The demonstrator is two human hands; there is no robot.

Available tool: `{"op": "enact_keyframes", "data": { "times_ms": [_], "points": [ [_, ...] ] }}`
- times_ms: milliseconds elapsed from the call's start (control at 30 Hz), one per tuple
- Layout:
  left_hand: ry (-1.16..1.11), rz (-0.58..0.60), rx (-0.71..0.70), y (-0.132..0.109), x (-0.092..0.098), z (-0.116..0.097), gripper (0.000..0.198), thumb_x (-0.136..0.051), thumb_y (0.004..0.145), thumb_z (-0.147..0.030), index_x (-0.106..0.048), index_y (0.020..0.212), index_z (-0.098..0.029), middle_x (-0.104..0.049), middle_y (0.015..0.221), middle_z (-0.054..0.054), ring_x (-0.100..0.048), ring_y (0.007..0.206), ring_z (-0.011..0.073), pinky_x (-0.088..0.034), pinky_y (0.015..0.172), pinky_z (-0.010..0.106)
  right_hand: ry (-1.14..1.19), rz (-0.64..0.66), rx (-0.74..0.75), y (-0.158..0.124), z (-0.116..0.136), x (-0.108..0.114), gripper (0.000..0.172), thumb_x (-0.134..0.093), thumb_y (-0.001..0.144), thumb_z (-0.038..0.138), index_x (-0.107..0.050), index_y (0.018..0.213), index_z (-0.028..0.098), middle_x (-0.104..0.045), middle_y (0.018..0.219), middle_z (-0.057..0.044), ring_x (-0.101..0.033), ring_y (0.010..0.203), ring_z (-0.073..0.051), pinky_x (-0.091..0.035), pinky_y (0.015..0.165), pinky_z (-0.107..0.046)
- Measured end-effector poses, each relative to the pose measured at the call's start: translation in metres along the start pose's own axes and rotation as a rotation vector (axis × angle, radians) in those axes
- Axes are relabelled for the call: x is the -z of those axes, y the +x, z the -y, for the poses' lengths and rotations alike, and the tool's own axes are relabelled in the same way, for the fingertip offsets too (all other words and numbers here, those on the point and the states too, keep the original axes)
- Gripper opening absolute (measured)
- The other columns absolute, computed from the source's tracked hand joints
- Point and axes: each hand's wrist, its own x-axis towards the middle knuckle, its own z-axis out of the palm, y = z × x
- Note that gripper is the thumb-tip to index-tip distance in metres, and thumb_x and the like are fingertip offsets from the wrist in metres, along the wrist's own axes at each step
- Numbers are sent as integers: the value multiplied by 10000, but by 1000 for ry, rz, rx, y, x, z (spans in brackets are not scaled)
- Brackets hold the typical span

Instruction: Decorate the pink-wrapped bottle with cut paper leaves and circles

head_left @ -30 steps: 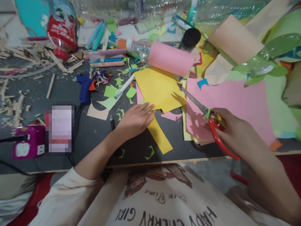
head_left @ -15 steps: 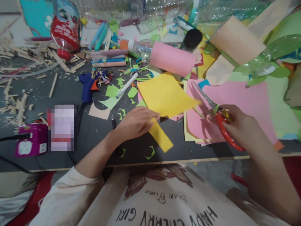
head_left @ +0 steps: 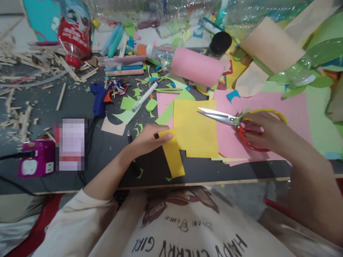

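The left hand (head_left: 152,138) now pinches the yellow paper strip (head_left: 173,159) alone, pointing to five o'clock; the yellow sheet (head_left: 193,137), turned, lies loose at two; the right hand (head_left: 270,130) grips scissors (head_left: 219,117), swung to nine, blades barely parted.

The dark table (head_left: 76,101) bears a blue glue gun (head_left: 98,100), purple box (head_left: 37,159), wooden sticks (head_left: 61,96)

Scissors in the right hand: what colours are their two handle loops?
The scissors have one yellow loop and one red loop, best seen in the head view.
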Motion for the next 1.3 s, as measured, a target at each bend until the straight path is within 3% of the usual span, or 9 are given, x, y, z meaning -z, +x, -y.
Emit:
{"op": "enact_keyframes", "data": {
  "times_ms": [133,233,333,467,700,833,1033,1167,1300],
  "points": [
    [-134,-48,68,5,0,-3,341,-517,837,-463,-582,688,-163,-540,621,-24,-466,568,88,-320,507,211,-42,-39,3,2,20,19,285,-464,878,392,-672,953,212,-690,978,-163,-632,941,-330,-499,816,-468],
    [-267,-55,111,8,-2,-10,355,-555,803,-458,-486,598,-178,-429,538,-48,-399,497,74,-277,460,208,239,-21,-16,9,68,21,295,-483,913,434,-651,847,200,-706,845,-116,-647,753,-247,-500,649,-357],
    [-330,-63,148,12,-1,-17,345,-592,787,-435,-458,593,-182,-384,541,-54,-370,490,69,-271,450,203,558,81,154,22,112,-2,249,-444,948,356,-626,1015,201,-708,898,-73,-653,718,-175,-497,617,-282],
    [-426,-189,166,21,7,-16,278,-624,772,-406,-504,663,-180,-468,624,-39,-445,573,87,-371,521,205,605,63,445,43,140,-42,434,-430,932,198,-442,1363,244,-663,1003,-51,-616,717,-137,-463,596,-245],
    [-541,-482,115,44,0,9,386,-713,729,-531,-527,718,-193,-534,613,-45,-487,515,76,-407,500,195,515,-31,552,60,153,-68,206,-486,926,269,-648,1053,259,-611,779,11,-530,624,-108,-372,569,-217],
    [-633,-404,120,44,-9,13,475,-612,772,-657,-591,901,-201,-631,649,-6,-631,616,144,-492,577,239,717,-109,438,63,153,-68,241,-499,929,309,-611,753,189,-572,655,14,-475,564,-90,-339,535,-214],
    [-793,-237,98,36,-13,17,771,-538,722,-784,-501,1271,-244,-697,1054,78,-685,1005,248,-564,763,316,1110,-90,97,70,150,-62,437,-546,874,549,-460,615,207,-442,509,56,-367,459,-77,-293,461,-230],
    [-704,-136,71,35,-16,15,876,-764,665,-577,-389,1376,-229,-614,1255,118,-622,1151,289,-539,912,376,1185,-7,86,72,149,-58,501,-552,835,637,-479,598,202,-480,501,46,-378,448,-74,-297,458,-237],
    [-689,-109,95,36,-15,11,800,-743,716,-510,-379,1350,-184,-609,1272,153,-622,1152,296,-524,951,414,1150,22,124,73,149,-56,501,-573,813,648,-512,612,193,-426,499,64,-332,461,-65,-274,459,-234]
  ]
}}
